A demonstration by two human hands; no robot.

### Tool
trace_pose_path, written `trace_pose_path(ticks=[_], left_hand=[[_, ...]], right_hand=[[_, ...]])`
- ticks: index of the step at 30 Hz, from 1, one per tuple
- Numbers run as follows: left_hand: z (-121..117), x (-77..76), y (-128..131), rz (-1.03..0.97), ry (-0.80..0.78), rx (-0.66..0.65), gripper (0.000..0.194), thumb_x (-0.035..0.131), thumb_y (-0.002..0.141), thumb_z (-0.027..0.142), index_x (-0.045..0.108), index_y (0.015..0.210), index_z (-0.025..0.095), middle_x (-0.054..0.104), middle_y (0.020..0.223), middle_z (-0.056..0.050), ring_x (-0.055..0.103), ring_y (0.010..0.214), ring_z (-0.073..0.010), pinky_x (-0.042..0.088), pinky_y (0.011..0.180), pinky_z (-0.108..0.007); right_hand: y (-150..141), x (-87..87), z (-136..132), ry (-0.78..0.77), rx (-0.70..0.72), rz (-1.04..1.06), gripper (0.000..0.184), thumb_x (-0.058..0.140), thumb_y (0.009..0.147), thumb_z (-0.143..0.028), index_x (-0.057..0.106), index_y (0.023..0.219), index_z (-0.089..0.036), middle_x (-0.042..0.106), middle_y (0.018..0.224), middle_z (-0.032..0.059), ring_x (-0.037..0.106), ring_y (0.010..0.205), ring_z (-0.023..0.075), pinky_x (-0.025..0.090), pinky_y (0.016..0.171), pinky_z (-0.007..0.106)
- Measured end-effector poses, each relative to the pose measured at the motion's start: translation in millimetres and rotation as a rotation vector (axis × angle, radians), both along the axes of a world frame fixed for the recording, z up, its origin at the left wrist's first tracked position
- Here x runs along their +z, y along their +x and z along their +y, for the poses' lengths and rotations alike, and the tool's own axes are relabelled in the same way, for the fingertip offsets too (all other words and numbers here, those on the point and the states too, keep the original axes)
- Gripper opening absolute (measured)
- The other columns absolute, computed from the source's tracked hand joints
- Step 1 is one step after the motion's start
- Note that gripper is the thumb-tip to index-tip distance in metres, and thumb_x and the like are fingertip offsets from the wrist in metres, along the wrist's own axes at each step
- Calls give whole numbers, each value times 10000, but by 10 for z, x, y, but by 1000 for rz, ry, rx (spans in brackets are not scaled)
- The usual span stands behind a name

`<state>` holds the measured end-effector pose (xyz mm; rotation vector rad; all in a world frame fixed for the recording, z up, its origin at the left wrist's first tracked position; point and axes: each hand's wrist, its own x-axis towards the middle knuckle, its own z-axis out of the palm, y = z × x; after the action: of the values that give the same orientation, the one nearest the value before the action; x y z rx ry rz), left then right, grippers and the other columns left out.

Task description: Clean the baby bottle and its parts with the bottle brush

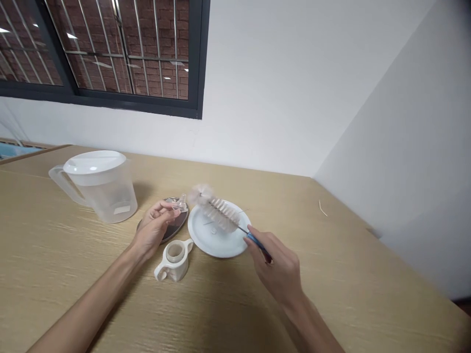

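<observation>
Between the fingertips of my left hand is a clear bottle nipple, held above a dark oval tray. My right hand grips the blue handle of a bottle brush with white bristles. The brush tilts up to the left over a white plate, its round tip close to the nipple but apart from it. Thin dark pieces lie on the plate, partly hidden by the bristles. Just below my left hand stands a white two-handled cup or bottle collar with a round opening.
A translucent pitcher with a white lid stands at the left, its handle pointing left. A thin pale strip lies on the wooden table at the right. A white wall and a barred window are behind.
</observation>
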<state>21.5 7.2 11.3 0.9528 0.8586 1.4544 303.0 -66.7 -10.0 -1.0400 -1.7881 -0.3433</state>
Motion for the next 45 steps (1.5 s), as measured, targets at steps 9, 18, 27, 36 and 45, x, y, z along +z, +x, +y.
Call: trace_pose_path(ticks=[9,18,27,36,45], left_hand=[[21,-12,-20,-20,-2,-9,239,863,662,244,673,802,202,739,870,-2,641,746,-120,471,666,-214],[-12,46,-12,-37,-34,-18,405,887,645,242,704,1000,178,771,1002,-84,725,927,-209,559,901,-339],[57,-117,9,348,341,79,517,850,690,231,633,1158,195,708,1127,-99,677,993,-213,580,843,-343],[20,-43,-2,355,406,160,558,857,677,228,574,1156,193,744,1049,-108,694,1031,-240,571,823,-343],[8,-116,-47,694,506,259,557,817,724,272,571,1220,214,721,1139,-93,700,1012,-247,574,875,-392]], right_hand=[[79,-60,72,-39,-102,-46,222,604,948,-174,677,1158,-180,725,837,34,661,683,122,495,618,226],[65,7,38,-25,-92,13,227,626,934,-159,678,1154,-191,724,859,26,634,669,110,495,618,226],[59,24,11,-14,-47,4,253,643,922,-129,661,1169,-183,694,815,16,598,638,98,457,596,225],[67,-14,45,-27,-53,-90,243,619,941,-152,657,1180,-170,685,781,15,592,617,99,438,581,230],[10,11,-9,-1,14,-71,280,646,913,-107,653,1188,-162,700,806,20,593,620,97,437,587,228]])
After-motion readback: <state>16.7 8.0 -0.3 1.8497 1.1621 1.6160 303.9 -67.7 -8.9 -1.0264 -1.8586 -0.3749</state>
